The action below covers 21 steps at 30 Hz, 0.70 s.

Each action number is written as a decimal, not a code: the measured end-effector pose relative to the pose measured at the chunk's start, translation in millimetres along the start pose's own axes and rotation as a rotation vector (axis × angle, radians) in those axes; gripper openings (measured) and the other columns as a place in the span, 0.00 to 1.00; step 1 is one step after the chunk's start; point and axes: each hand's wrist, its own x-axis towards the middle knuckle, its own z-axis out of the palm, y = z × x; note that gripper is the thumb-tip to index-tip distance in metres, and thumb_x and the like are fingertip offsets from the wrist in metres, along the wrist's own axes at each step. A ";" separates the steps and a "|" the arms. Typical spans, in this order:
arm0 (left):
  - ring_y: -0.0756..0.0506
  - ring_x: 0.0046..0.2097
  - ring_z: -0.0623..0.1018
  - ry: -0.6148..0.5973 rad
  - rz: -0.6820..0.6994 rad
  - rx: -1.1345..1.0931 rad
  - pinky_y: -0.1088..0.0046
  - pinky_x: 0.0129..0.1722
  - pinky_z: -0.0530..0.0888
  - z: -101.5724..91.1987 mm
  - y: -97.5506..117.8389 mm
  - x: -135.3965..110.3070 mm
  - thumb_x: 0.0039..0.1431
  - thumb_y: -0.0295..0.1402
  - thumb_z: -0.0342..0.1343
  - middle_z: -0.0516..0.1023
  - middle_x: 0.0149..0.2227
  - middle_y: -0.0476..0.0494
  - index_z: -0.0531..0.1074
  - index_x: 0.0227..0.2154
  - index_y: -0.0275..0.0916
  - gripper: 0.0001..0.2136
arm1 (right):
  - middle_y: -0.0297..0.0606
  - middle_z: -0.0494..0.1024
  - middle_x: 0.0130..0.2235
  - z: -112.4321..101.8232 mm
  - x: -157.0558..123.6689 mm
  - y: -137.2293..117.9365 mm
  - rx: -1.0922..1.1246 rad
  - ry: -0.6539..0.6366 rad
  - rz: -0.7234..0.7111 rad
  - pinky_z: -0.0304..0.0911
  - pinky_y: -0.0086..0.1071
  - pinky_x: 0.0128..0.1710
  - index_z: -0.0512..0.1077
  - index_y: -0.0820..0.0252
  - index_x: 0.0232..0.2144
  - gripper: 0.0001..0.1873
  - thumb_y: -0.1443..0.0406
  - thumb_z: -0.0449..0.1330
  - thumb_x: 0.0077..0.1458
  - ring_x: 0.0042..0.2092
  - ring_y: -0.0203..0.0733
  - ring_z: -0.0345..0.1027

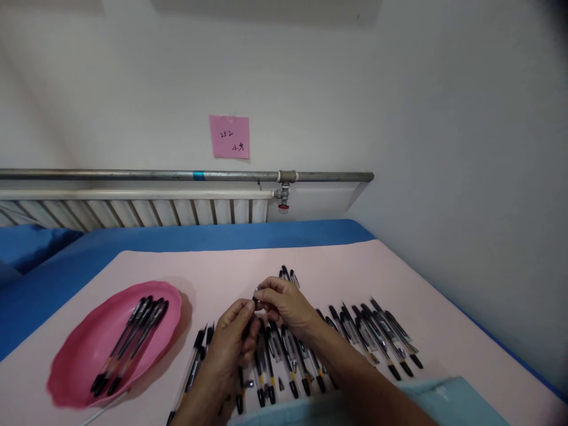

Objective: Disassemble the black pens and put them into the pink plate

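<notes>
Now left hand (231,338) & right hand (284,305) pinch one pen (256,303) over pink mat (364,269), radiator (133,212) behind.

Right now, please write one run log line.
left hand: grips black-capped plastic pen | right hand: pinches its top | row of black pens: pink table sheet | oval pink plastic dish: holds more pens

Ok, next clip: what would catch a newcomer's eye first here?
First the left hand and right hand, which meet low in the middle and pinch a small dark piece between their fingertips. Beneath them and off to the right, a long row of black pens lies on the pale pink sheet. At the left, a bright pink tray holds a small bundle of pens.
</notes>
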 end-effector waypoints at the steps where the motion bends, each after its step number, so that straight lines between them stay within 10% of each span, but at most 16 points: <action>1: 0.60 0.13 0.51 -0.008 0.000 -0.003 0.84 0.12 0.42 -0.3 0.7 -0.2 0.49 0.45 0.54 0.61 0.17 0.57 0.62 0.29 0.39 0.14 | 0.28 0.65 0.19 -0.9 0.1 -0.4 0.019 -0.028 0.001 0.47 0.20 0.15 0.69 0.62 0.27 0.08 0.64 0.59 0.42 0.21 0.28 0.59; 21: 0.60 0.13 0.51 -0.040 0.008 -0.016 0.83 0.12 0.42 0.0 3.4 -1.3 0.48 0.45 0.55 0.60 0.17 0.58 0.63 0.31 0.39 0.15 | 0.30 0.70 0.22 -3.4 2.6 4.0 -0.013 -0.027 -0.065 0.50 0.22 0.17 0.71 0.63 0.27 0.10 0.62 0.61 0.42 0.19 0.26 0.56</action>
